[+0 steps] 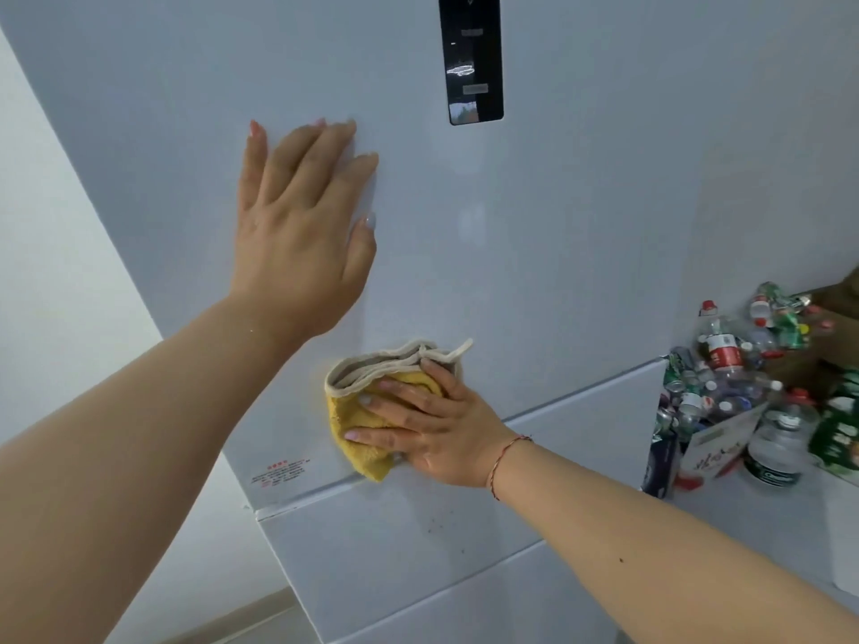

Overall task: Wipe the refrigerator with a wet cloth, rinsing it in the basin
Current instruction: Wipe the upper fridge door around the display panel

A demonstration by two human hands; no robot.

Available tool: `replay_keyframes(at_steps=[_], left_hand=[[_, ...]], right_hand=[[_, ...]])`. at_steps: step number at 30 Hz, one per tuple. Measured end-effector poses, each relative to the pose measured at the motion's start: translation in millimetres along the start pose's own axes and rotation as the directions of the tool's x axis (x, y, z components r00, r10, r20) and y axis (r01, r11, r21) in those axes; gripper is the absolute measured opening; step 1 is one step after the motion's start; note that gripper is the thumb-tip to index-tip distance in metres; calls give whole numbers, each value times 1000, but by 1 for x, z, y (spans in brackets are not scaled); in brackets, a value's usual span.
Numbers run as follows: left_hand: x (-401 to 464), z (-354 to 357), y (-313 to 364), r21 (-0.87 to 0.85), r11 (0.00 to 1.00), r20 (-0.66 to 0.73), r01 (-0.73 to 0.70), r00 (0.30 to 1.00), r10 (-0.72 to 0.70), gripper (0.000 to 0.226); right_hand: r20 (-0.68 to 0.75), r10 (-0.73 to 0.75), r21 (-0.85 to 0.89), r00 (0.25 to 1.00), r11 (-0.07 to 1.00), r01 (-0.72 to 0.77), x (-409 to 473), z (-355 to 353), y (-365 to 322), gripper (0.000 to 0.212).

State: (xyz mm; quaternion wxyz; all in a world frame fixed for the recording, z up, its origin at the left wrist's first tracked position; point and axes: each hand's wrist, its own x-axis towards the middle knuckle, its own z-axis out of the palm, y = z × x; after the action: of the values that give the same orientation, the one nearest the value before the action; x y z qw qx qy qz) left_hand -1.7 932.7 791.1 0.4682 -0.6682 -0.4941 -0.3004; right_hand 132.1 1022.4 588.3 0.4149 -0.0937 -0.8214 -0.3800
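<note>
Two bare hands are on the white refrigerator door [581,225]. The left hand [302,225] lies flat against the upper door panel, fingers straight and slightly spread, to the left of and below the black control panel [471,58]. The right hand [432,425] presses a folded yellow cloth [358,425] with a cream edge against the same panel, low down, just above the seam to the drawer front beneath; its fingers lie spread over the cloth, and a red string bracelet [504,457] circles the wrist. A small red-printed label [279,474] sits left of the cloth. Right of the refrigerator, plastic bottles [725,360] are heaped together.
</note>
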Motion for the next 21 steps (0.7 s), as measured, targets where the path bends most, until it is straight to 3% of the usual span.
replay_keyframes(at_steps=[6,11,13,16,21], left_hand=[[11,12,16,-19,997,29,-75,997,76,46],[20,22,28,-58,991,45,-119,992,122,46],[21,24,28,-63,990,50,-125,990,128,46],[21,24,27,-75,987,53,-139,988,143,46],[22,23,26,-92,983,61,-161,984,167,46]], right_hand=[[-74,326,-95,943,939,-332,-50,-15,52,47],[-26,658,-111,752,746,-657,-98,-24,89,52],[12,788,-84,616,614,-785,-110,-28,102,55],[88,942,24,324,323,-946,-117,-36,119,63],[99,991,299,-90,-116,-947,-114,-37,137,60]])
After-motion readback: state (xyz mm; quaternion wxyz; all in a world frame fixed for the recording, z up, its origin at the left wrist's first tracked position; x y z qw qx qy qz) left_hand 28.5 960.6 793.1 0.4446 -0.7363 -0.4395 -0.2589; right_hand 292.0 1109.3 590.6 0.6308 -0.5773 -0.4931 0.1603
